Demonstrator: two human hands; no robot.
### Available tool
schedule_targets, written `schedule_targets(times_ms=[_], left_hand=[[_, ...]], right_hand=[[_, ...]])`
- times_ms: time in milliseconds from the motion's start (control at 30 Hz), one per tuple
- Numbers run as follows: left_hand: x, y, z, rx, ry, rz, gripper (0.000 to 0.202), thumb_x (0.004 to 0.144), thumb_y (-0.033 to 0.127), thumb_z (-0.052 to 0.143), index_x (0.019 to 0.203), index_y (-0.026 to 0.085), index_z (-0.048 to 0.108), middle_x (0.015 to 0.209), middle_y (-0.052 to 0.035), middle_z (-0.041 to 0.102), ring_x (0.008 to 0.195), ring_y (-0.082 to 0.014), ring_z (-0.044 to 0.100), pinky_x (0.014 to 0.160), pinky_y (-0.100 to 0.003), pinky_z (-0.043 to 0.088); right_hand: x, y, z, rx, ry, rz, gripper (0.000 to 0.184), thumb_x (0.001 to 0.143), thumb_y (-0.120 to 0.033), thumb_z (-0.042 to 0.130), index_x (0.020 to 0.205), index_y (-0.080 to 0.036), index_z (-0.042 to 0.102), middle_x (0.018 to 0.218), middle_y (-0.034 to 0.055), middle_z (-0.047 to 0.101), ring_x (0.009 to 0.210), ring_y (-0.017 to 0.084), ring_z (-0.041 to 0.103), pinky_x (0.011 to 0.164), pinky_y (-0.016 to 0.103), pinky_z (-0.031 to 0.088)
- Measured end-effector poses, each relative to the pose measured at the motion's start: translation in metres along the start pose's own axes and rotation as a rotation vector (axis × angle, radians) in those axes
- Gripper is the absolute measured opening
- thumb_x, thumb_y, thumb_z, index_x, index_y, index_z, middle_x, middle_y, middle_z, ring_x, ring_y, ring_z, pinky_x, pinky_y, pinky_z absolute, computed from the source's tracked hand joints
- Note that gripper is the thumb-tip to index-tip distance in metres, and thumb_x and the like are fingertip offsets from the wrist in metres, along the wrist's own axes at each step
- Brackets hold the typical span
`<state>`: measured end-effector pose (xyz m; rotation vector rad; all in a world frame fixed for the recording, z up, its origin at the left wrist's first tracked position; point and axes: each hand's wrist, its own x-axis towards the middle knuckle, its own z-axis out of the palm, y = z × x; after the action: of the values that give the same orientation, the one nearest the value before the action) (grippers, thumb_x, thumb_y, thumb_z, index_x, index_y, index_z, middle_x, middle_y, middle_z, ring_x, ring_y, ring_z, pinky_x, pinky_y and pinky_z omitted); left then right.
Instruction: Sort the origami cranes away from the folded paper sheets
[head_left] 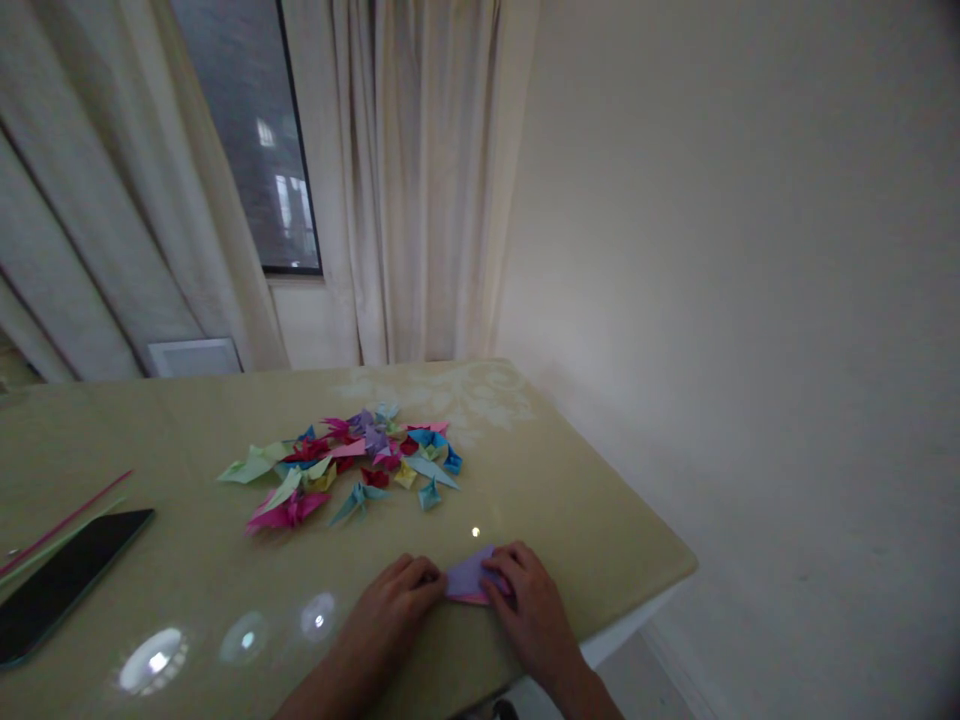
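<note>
A small purple and pink sheet of paper point(468, 578) lies flat on the yellow-green table point(187, 560) near its front edge. My left hand point(394, 605) rests at the paper's left side, fingers curled and pressed onto it. My right hand point(529, 600) covers its right side, fingertips bent down on the paper. Beyond my hands, at mid-table, lies a pile of several folded paper figures point(352, 460) in pink, blue, green, purple and yellow.
A black phone or tablet point(64, 580) lies at the left with thin pink and green strips point(64, 522) beside it. The table's right corner point(686, 570) drops off close to my right hand. Curtains, a window and a bare wall stand behind.
</note>
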<state>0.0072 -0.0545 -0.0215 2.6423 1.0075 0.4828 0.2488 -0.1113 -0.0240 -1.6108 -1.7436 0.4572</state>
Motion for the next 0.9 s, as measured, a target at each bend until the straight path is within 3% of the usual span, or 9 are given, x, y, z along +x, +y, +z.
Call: schedule_targets(times_ms=[100, 167, 233, 333, 433, 500, 633, 767, 900], left_hand=[[-0.036, -0.027, -0.005, -0.109, 0.150, -0.061, 0.040, 0.097, 0.009, 0.059, 0.117, 0.038, 0.078, 0.111, -0.0011, 0.076, 0.102, -0.0214, 0.070, 0.090, -0.029, 0.058], [-0.046, -0.036, -0.005, -0.154, 0.193, -0.076, 0.035, 0.099, 0.016, 0.060, 0.118, 0.040, 0.078, 0.111, -0.0015, 0.076, 0.102, -0.0210, 0.071, 0.090, -0.028, 0.058], [-0.044, -0.034, -0.006, -0.167, 0.176, -0.095, 0.030, 0.100, 0.020, 0.060, 0.116, 0.037, 0.079, 0.110, -0.0033, 0.076, 0.102, -0.0217, 0.071, 0.089, -0.029, 0.059], [-0.027, -0.022, -0.012, -0.159, 0.076, -0.125, 0.029, 0.100, 0.018, 0.058, 0.115, 0.033, 0.078, 0.110, -0.0052, 0.075, 0.102, -0.0231, 0.070, 0.092, -0.032, 0.058], [-0.010, -0.013, -0.027, -0.176, 0.007, -0.111, 0.034, 0.093, 0.021, 0.068, 0.125, 0.032, 0.071, 0.122, -0.0059, 0.072, 0.113, -0.0255, 0.067, 0.100, -0.036, 0.055], [0.001, -0.018, -0.038, -0.197, 0.027, -0.114, 0.035, 0.095, 0.026, 0.068, 0.129, 0.031, 0.066, 0.130, -0.0068, 0.069, 0.119, -0.0261, 0.065, 0.103, -0.037, 0.054], [0.039, -0.049, -0.047, -0.095, 0.097, -0.150, 0.026, 0.101, 0.023, 0.054, 0.125, 0.027, 0.065, 0.129, -0.0089, 0.068, 0.121, -0.0269, 0.065, 0.105, -0.042, 0.053], [0.099, -0.076, -0.029, 0.123, 0.135, -0.061, 0.050, 0.092, 0.015, 0.064, 0.141, 0.025, 0.059, 0.149, -0.0119, 0.059, 0.138, -0.0326, 0.054, 0.117, -0.053, 0.044], [0.143, -0.087, -0.007, 0.208, 0.105, -0.011, 0.045, 0.095, 0.028, 0.069, 0.140, 0.027, 0.063, 0.153, -0.0126, 0.058, 0.136, -0.0356, 0.055, 0.112, -0.056, 0.046]], right_hand=[[0.018, -0.020, 0.011, 0.058, -0.126, -0.049, 0.016, 0.092, -0.017, 0.071, 0.106, -0.024, 0.077, 0.104, 0.0060, 0.072, 0.093, 0.023, 0.071, 0.085, 0.032, 0.055], [0.049, -0.030, 0.011, 0.039, -0.132, -0.064, 0.016, 0.094, -0.021, 0.072, 0.110, -0.022, 0.076, 0.101, 0.0058, 0.073, 0.084, 0.021, 0.070, 0.081, 0.031, 0.055], [0.091, -0.037, 0.011, -0.058, -0.093, -0.132, 0.031, 0.090, -0.023, 0.079, 0.120, -0.022, 0.074, 0.111, 0.0078, 0.072, 0.095, 0.023, 0.069, 0.087, 0.033, 0.054], [0.151, -0.042, 0.018, -0.168, -0.249, -0.307, 0.056, 0.078, -0.024, 0.091, 0.130, -0.025, 0.071, 0.130, 0.0094, 0.067, 0.112, 0.027, 0.066, 0.095, 0.034, 0.053], [0.182, -0.038, 0.033, -0.248, -0.396, -0.385, 0.032, 0.079, -0.017, 0.088, 0.110, -0.023, 0.079, 0.113, 0.0069, 0.071, 0.100, 0.025, 0.068, 0.086, 0.031, 0.052], [0.184, -0.030, 0.040, -0.228, -0.400, -0.404, 0.017, 0.084, -0.015, 0.082, 0.100, -0.021, 0.080, 0.103, 0.0049, 0.072, 0.094, 0.022, 0.068, 0.082, 0.029, 0.050], [0.181, -0.011, 0.034, 0.015, -0.172, -0.355, 0.006, 0.091, -0.020, 0.075, 0.096, -0.021, 0.077, 0.094, 0.0029, 0.071, 0.084, 0.018, 0.065, 0.077, 0.027, 0.048], [0.193, 0.014, 0.016, 0.038, 0.190, -0.152, 0.005, 0.091, -0.023, 0.069, 0.092, -0.020, 0.073, 0.094, 0.0048, 0.067, 0.082, 0.018, 0.062, 0.078, 0.030, 0.049], [0.202, 0.045, 0.015, -0.089, 0.224, 0.010, 0.005, 0.084, -0.019, 0.072, 0.081, -0.020, 0.069, 0.096, 0.0072, 0.066, 0.093, 0.023, 0.063, 0.086, 0.034, 0.050]])
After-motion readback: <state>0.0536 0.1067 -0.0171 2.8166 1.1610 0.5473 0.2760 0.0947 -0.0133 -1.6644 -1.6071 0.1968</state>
